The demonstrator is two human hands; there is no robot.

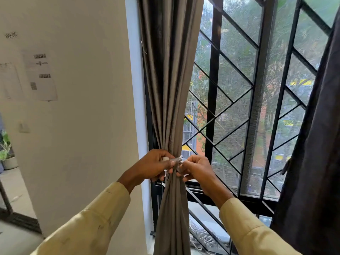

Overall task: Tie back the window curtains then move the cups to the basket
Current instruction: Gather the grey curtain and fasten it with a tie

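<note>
A grey curtain (171, 85) hangs at the left side of the window, gathered into a tight bunch at waist height. A pale tieback band (176, 160) wraps around the bunch. My left hand (156, 167) grips the band's left end against the curtain. On the other side, my right hand (196, 169) pinches the band's right end. The two hands almost touch in front of the gathered cloth. A second, darker curtain (316, 162) hangs loose at the right edge. No cups or basket are in view.
A black diagonal window grille (237, 100) with mesh screen fills the middle. The white wall (82, 107) on the left carries taped papers (40, 76). A potted plant (6, 153) stands far left on the floor.
</note>
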